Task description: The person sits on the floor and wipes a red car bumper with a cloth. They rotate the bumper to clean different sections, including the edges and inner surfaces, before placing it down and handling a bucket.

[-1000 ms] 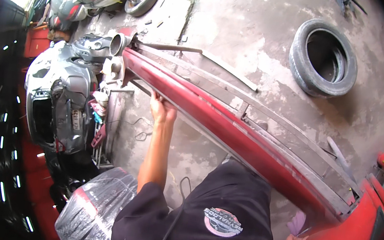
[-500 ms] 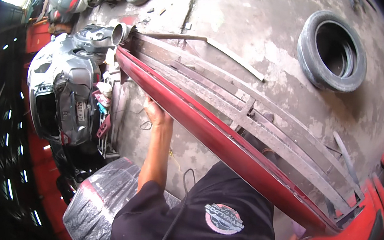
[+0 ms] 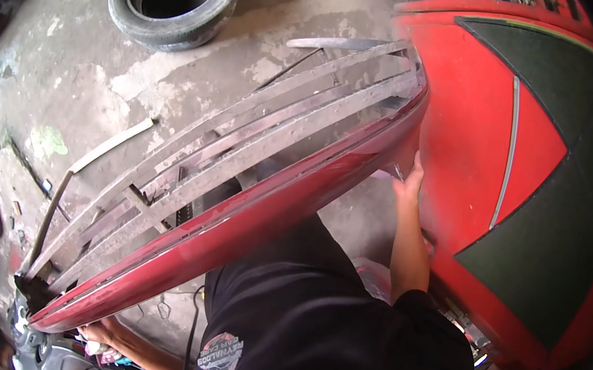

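A long, curved red car panel point(image 3: 247, 230) lies across a grey metal rack point(image 3: 219, 158), in front of my body. My left hand point(image 3: 101, 329) is at the panel's near left end, its fingers curled at the lower edge. At the far right end, my right hand point(image 3: 408, 182) grips the panel's near edge, thumb upward. Part of the fingers of each hand is hidden by the panel. A small shiny spot shows beside the right fingers, too small to name.
To the right stands a large red car body part point(image 3: 461, 152) with dark green patches. A worn tyre point(image 3: 220, 23) lies on the concrete floor beyond the rack. A pale strip point(image 3: 112, 146) sticks out from the rack, and a dark cable point(image 3: 194, 327) hangs by my body.
My view has swung to the right, bringing the red body part into fuller view. The left hand is now nearer the panel's left end. My right hand, mostly hidden before, now shows clearly.
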`<state>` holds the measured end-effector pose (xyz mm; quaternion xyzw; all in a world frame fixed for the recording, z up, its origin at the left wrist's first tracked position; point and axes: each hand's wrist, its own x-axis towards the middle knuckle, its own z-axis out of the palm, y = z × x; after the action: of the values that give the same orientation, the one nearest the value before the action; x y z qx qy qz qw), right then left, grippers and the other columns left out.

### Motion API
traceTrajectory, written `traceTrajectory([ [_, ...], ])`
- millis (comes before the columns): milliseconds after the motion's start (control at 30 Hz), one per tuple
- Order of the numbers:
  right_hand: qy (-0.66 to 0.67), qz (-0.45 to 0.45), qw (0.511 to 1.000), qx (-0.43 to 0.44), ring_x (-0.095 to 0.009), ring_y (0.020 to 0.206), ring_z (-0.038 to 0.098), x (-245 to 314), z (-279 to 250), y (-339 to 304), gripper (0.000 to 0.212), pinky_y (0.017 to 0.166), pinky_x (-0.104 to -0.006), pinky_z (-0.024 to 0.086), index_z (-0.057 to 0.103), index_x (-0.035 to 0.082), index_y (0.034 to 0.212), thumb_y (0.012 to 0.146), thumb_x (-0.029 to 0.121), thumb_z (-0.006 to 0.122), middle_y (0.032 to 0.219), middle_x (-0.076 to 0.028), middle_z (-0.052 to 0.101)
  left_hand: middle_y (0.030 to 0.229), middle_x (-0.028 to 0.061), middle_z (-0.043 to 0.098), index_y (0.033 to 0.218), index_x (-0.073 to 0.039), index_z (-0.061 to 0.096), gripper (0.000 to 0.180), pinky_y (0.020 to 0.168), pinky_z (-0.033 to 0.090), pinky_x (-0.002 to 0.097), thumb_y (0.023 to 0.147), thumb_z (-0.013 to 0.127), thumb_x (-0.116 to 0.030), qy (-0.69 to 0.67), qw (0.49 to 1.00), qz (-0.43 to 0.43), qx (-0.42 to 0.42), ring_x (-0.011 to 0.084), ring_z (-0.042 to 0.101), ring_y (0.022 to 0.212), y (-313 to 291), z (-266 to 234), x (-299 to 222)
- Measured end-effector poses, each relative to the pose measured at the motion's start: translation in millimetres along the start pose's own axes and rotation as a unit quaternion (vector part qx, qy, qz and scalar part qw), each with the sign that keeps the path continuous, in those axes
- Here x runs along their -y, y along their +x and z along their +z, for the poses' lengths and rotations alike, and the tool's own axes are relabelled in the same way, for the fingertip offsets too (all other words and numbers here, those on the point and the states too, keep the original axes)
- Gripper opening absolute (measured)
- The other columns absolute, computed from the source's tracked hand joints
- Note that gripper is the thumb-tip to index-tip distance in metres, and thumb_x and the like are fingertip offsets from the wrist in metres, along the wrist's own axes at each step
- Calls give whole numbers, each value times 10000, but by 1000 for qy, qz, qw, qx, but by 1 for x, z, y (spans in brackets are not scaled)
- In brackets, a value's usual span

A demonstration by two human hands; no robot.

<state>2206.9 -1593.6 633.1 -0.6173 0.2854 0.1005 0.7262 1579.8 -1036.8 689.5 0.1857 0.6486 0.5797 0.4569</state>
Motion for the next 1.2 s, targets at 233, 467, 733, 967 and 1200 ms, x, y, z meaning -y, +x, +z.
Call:
traceTrajectory([
  [233, 0, 22, 1000, 11, -321, 1246, 604, 10, 6, 20, 465, 1067, -521, 461, 569, 63, 1399, 1036, 354, 577, 1356, -98, 650, 1456, 210, 547, 1374, -17, 588, 371, 1140, 415, 578, 1042, 479, -141, -16, 1000, 2, 19, 352, 557, 1289, -3, -21, -11],
  [467, -78, 20, 996, 31, -298, 1268, 591, 12, 7, 45, 476, 1101, -507, 436, 571, 99, 1417, 1049, 397, 525, 1352, -69, 653, 1430, 205, 569, 1343, 2, 593, 341, 1153, 403, 553, 1051, 465, -117, -34, 992, -28, 119, 333, 562, 1275, -6, -26, -15],
  [733, -188, -5, 982, -5, -289, 1267, 608, 19, 8, 64, 428, 1117, -469, 449, 615, 119, 1371, 1082, 386, 445, 1370, -67, 659, 1386, 174, 624, 1297, 17, 627, 317, 1155, 397, 529, 1067, 484, -148, -180, 914, -172, 319, 299, 566, 1280, -2, -16, -2],
  [967, -156, 72, 985, 0, -265, 1396, 472, 22, 15, 79, 661, 1154, -497, 401, 443, 80, 1524, 995, 428, 632, 1531, -79, 492, 996, 148, 661, 1128, -35, 659, 261, 1160, 387, 547, 1074, 533, -257, -206, 935, -167, 237, 227, 598, 927, 0, 12, 17],
  [1200, -217, -13, 968, -125, -292, 1259, 590, 9, 19, 26, 754, 1082, -432, 459, 485, -66, 1453, 934, 420, 738, 1455, -178, 557, 1060, 131, 719, 1073, -64, 719, 268, 1125, 446, 451, 1038, 593, -297, -181, 945, -122, 244, 251, 645, 1065, 2, 13, 30],
])
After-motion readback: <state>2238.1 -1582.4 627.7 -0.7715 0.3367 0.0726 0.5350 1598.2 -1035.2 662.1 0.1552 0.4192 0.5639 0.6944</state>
